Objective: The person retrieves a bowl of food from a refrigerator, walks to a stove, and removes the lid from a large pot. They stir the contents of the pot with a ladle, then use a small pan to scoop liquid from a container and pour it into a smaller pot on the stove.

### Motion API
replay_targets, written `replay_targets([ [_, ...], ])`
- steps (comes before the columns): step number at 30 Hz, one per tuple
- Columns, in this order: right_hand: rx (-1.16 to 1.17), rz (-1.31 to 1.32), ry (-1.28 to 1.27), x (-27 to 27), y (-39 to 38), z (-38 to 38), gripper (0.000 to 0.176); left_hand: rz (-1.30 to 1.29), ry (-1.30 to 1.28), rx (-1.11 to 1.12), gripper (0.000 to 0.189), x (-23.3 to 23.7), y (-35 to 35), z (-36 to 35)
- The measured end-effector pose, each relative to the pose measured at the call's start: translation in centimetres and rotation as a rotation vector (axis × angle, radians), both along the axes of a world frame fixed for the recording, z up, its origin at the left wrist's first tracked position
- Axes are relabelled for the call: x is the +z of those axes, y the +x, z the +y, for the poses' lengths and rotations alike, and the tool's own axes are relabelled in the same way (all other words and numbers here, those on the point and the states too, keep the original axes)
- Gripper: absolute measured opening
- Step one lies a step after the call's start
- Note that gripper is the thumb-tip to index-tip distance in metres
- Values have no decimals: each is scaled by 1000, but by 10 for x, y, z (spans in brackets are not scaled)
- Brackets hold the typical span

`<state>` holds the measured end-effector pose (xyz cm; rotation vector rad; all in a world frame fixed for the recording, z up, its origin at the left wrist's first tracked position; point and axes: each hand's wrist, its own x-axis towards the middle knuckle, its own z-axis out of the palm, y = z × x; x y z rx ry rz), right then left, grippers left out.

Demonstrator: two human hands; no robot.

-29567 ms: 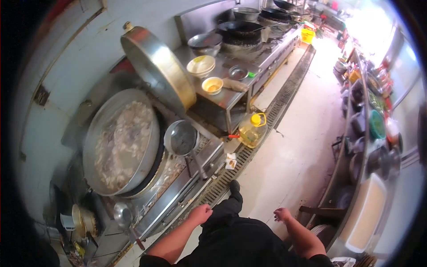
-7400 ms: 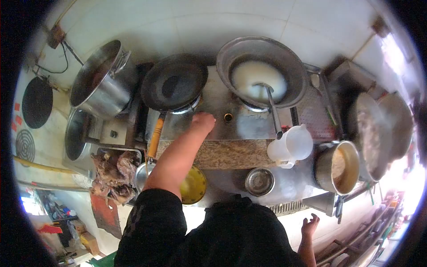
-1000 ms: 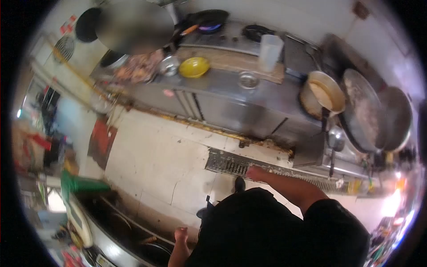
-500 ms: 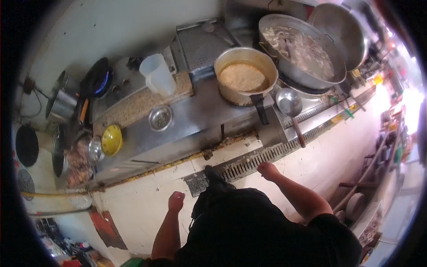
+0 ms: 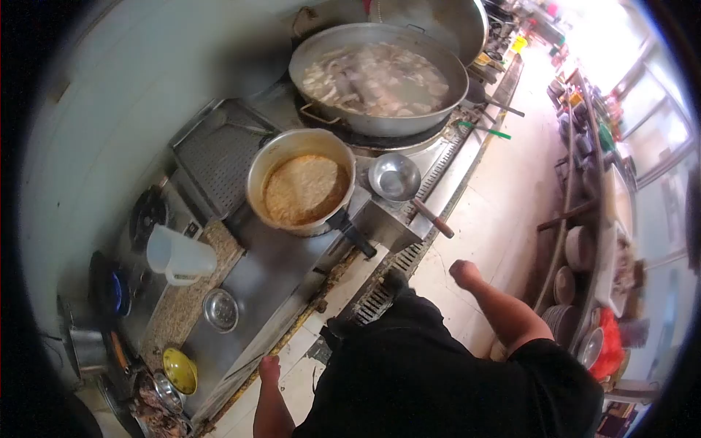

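Note:
My left hand (image 5: pixel 270 369) hangs low beside the edge of the steel counter, loosely curled with nothing seen in it. Out over the floor, my right hand (image 5: pixel 466 274) is also curled and holds nothing visible. Closest to it is a ladle (image 5: pixel 394 177) with a wooden handle, resting by the stove. A deep pot (image 5: pixel 263 204) with a black handle holds brownish liquid with a pale layer on top. Behind the ladle stands a big wide pan (image 5: pixel 445 120) full of liquid and pale pieces of food. Neither hand touches any of these.
A clear plastic jug (image 5: pixel 182 255), a small steel bowl (image 5: pixel 220 310) and a yellow bowl (image 5: pixel 179 371) stand along the counter. A blue flame (image 5: pixel 118 292) burns under a black pan. A floor drain grate (image 5: pixel 374 303) runs alongside. Shelves with stacked plates (image 5: pixel 562 321) line the right.
My view has turned to the right and come nearer the large pan and ladle. The jug and bowls now appear farther left and lower. Both hands stay curled, holding nothing visible.

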<state>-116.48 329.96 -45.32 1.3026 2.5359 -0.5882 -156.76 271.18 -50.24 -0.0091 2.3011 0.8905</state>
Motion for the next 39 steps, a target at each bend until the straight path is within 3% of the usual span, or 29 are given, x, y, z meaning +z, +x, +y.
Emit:
replay_targets([
  [1, -351, 80, -120, 80, -28, -3, 24, -3, -5, -9, 21, 0, 1, 10],
  [3, -459, 92, -26, 74, -10, 46, 24, 3, 7, 106, 22, 2, 9, 34],
  [5, -508, 214, 115, 70, 9, 113, 26, -69, 56, 124, 21, 3, 24, 62],
  [7, -572, 297, 209, 99, 12, 181, 26, -141, 98, 146, 21, -1, 44, 94],
  [9, -574, 405, 286, 114, 21, 256, 24, -85, -84, 161, 20, 2, 80, 134],
  [11, -573, 439, 317, 123, 26, 330, 22, 2, 27, 126, 19, 1, 118, 185],
  [13, -479, 425, 362, 121, 41, 397, 21, -129, 373, 442, 20, 10, 159, 230],
  [15, -518, 472, 353, 131, 53, 445, 19, 56, 43, -1, 22, -9, 199, 265],
  [17, -527, 530, 348, 138, 72, 481, 18, 412, -140, -490, 25, 37, 235, 344],
  [21, -523, 622, 337, 131, 119, 517, 18, 417, -260, -450, 26, 129, 258, 484],
  [23, -637, 680, 243, 109, 148, 521, 19, 369, -24, -253, 25, 151, 256, 532],
  [25, -739, 766, 114, 104, 162, 516, 21, 384, 123, -210, 23, 142, 244, 564],
  [27, -757, 710, -10, 117, 168, 520, 22, 445, 114, -281, 19, 160, 239, 620],
  [29, -693, 751, -8, 119, 177, 565, 23, 411, 266, -288, 14, 171, 238, 680],
  [33, -849, 918, -171, 124, 163, 691, 30, 412, 445, -328, 15, 207, 243, 832],
  [35, -767, 836, -501, 116, 147, 755, 33, 262, 566, -330, 17, 218, 253, 919],
  [37, -658, 739, -888, 101, 125, 802, 41, 184, 558, -327, 22, 206, 265, 1004],
  [39, -573, 600, -1165, 85, 98, 826, 46, 185, 434, -481, 28, 192, 284, 1089],
])
